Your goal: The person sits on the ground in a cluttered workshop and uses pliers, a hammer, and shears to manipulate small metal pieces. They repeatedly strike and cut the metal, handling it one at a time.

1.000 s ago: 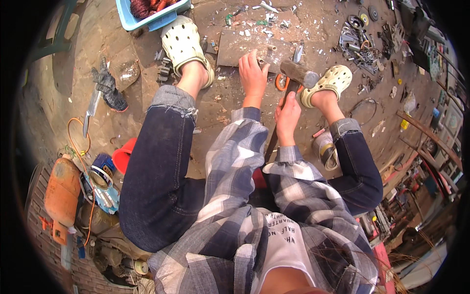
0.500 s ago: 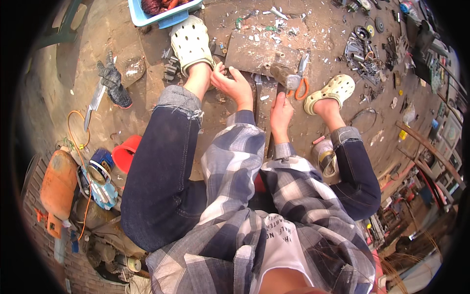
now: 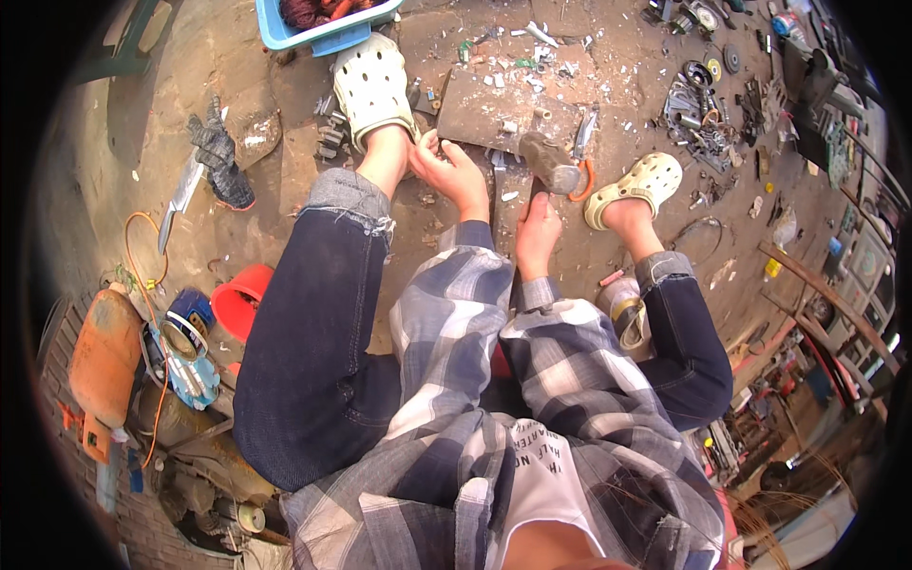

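Note:
My right hand (image 3: 540, 228) is wrapped round the handle of a hammer, its worn metal head (image 3: 549, 161) in front of the fist. The head partly covers the scissors (image 3: 584, 176) with orange handles, which lie on the ground. My left hand (image 3: 451, 176) is beside my left ankle and the cream clog (image 3: 370, 84), fingers loosely bent and the thumb apart. Nothing shows in it, though the fingertips are partly hidden by the ankle. A flat metal plate (image 3: 475, 112) lies beyond both hands, with small metal scraps on and around it.
A blue basin (image 3: 328, 40) stands beyond my left foot. At left are a knife (image 3: 179, 204), a dark glove (image 3: 223, 166), a red bucket (image 3: 237, 302) and an orange cylinder (image 3: 103, 356). Metal parts (image 3: 698, 114) are strewn at right. A can (image 3: 622, 302) stands by my right leg.
The hammer head has swung slightly nearer to me and now hides more of the scissors' handles. My left hand stays by the ankle, with its fingers shifted slightly. The view has moved a little.

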